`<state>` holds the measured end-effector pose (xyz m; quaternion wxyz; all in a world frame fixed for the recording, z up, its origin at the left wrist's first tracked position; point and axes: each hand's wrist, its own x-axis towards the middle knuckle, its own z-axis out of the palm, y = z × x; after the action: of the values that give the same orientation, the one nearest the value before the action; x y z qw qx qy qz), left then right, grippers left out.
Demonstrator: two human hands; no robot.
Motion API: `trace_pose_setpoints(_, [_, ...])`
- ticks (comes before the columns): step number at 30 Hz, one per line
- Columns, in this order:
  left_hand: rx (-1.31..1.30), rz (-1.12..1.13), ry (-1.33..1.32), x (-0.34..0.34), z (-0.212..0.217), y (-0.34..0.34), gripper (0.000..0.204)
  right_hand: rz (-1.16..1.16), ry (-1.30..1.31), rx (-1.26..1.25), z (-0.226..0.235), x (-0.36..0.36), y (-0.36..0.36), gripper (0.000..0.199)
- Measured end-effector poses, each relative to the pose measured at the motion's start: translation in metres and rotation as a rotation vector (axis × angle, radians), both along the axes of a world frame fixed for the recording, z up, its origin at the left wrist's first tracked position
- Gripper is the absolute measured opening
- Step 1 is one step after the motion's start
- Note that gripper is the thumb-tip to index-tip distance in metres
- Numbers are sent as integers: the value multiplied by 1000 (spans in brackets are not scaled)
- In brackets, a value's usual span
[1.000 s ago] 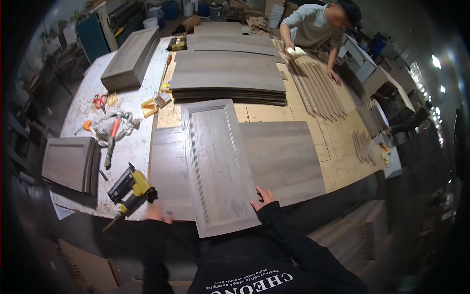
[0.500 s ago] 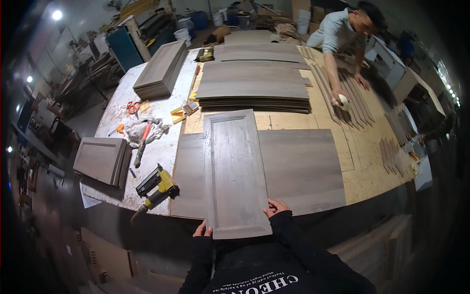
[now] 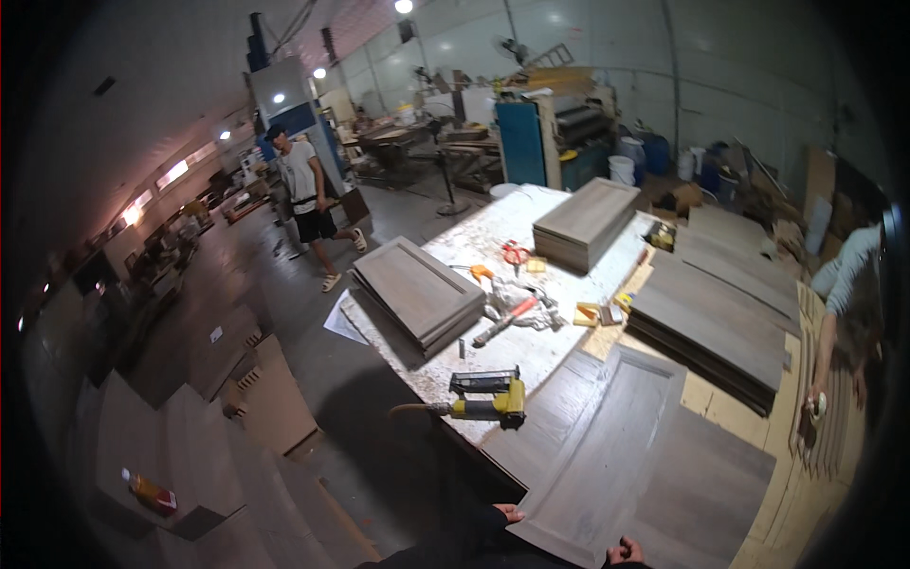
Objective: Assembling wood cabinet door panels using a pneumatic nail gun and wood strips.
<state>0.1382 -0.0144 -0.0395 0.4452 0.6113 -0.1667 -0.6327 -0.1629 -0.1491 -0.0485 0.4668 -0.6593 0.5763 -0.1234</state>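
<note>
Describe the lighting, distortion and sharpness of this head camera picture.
Head view: strong fisheye bends the long workbench and darkens the rim to black; bright ceiling lamps flare white while the left aisle stays dim; the grey recessed-panel cabinet door and yellow nail gun read fairly sharp, but both hands, left hand and right hand, sit in shadow at the lower edge.

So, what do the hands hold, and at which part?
Both the left hand and the right hand grip the grey door panel at its near end, fingers over the edge.
</note>
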Motion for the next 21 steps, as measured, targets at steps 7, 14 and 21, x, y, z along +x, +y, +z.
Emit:
trace_pose_setpoints(7, [-90, -70, 12, -4, -50, -10, 37, 72, -8, 178, -76, -38, -40, 48])
trace_pose_setpoints(14, [-59, -358, -343, -33, 35, -35, 34, -21, 91, -240, 132, -3, -44, 47])
trace_pose_setpoints(21, [-161, -109, -210, 10, 46, -57, 36, 446, 466, -663, 253, -41, -103, 38])
